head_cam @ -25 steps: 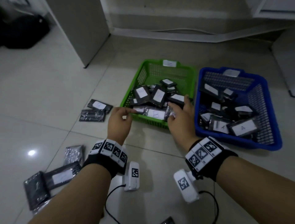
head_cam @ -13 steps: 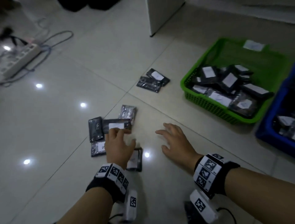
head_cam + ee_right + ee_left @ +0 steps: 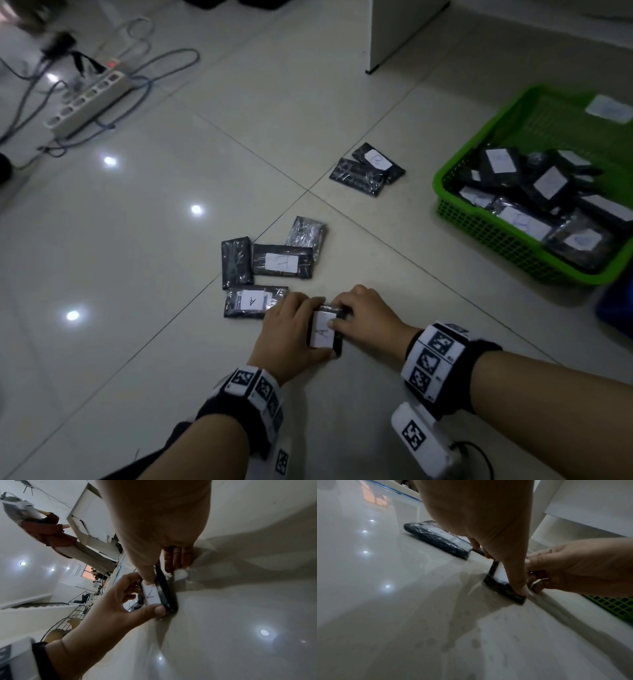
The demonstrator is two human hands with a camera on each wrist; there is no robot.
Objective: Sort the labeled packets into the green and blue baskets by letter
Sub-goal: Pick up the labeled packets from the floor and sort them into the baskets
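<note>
Both hands have come away from the green basket [image 3: 479,219] and now meet low on the tiled floor [image 3: 137,274], in front of the person. Half a second ago they were only reaching, fingers spread; now the left hand [image 3: 291,329] and right hand [image 3: 366,318] together hold one dark packet [image 3: 323,329] with a white label marked A. The left thumb clamps its near end and the right thumb presses on the label, with the right fingers curled round the far edge. The wrist views show the packet tipped up on its edge, its lower edge seemingly on the floor.

Just beyond the hands lie four more packets, one also marked A [image 3: 255,301], another with a label [image 3: 282,262] whose letter is hard to read. Two more sit further off, near the green basket, which is already well filled. Only a corner of the blue basket [image 3: 616,308] shows at the right edge.

Sorting looks well advanced. This packet probably belongs in the blue basket, though that cannot be confirmed here.
</note>
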